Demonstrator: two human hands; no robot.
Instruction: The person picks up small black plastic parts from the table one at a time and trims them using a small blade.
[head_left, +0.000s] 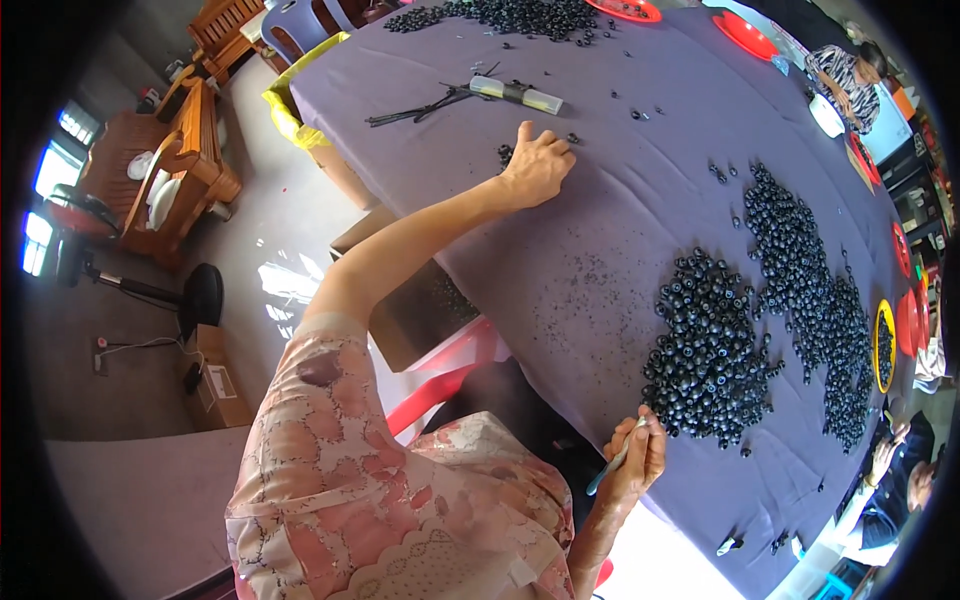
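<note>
On purple cloth, pinching a tool between thumb and fingers of the right hand, just beside the black pile. Farther off, left of the pile, reaching with the left hand, fingers bent down near loose pieces; cannot tell whether clamped on any. Beyond, also left of the pile, having a case in view.

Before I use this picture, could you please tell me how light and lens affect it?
In the head view, the windows and sunlit floor patches are blown out; the dark beads show small glints; the purple tablecloth bows along its edge from fisheye distortion; black shading closes in the corners; the left hand and right hand look reasonably clear.
</note>
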